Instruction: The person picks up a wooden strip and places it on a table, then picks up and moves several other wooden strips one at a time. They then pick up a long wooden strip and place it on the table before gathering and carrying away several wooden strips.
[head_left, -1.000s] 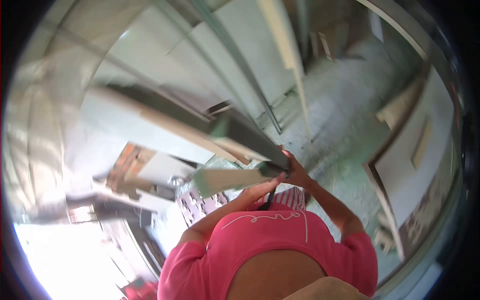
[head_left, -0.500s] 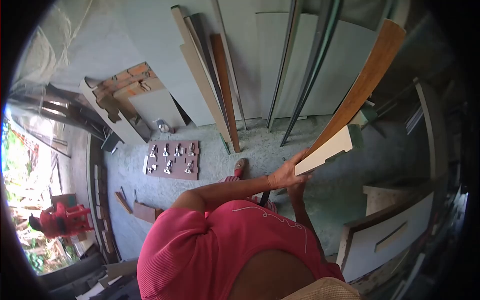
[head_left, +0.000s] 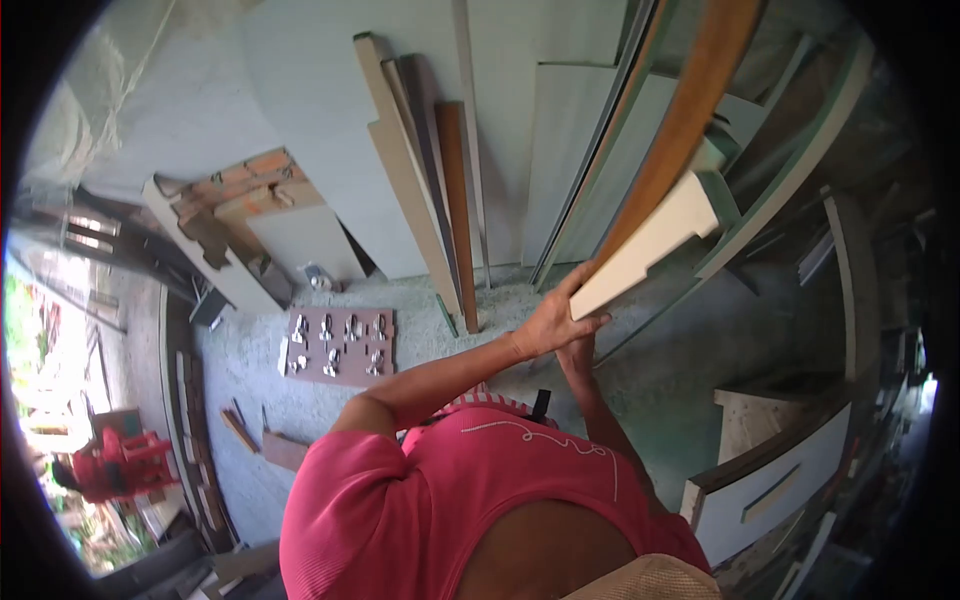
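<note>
My left hand (head_left: 552,322) is wrapped around the lower end of a cream board (head_left: 650,245) with a stepped edge and a green far end. Directly behind it, a long brown wooden board (head_left: 690,120) rises up and to the right, its lower end reaching the same hand. Lower down, my right hand (head_left: 577,355) is close beneath the left one, at the bottom of these boards. Its fingers are mostly hidden, so its grip does not show. Beyond the cream board, a long green-edged strip (head_left: 790,190) slants across the right side.
Narrow boards (head_left: 415,170) lean on the wall ahead. On the floor lies a brown panel (head_left: 345,375) with several metal hinges. A white panel with a slot (head_left: 750,520) stands at the lower right. Outside on the left is a red chair (head_left: 145,460).
The boards in my left hand have shifted slightly left and tipped more upright. The long green-edged strip now shows on the right. My view has shifted, and my foot is out of sight.
</note>
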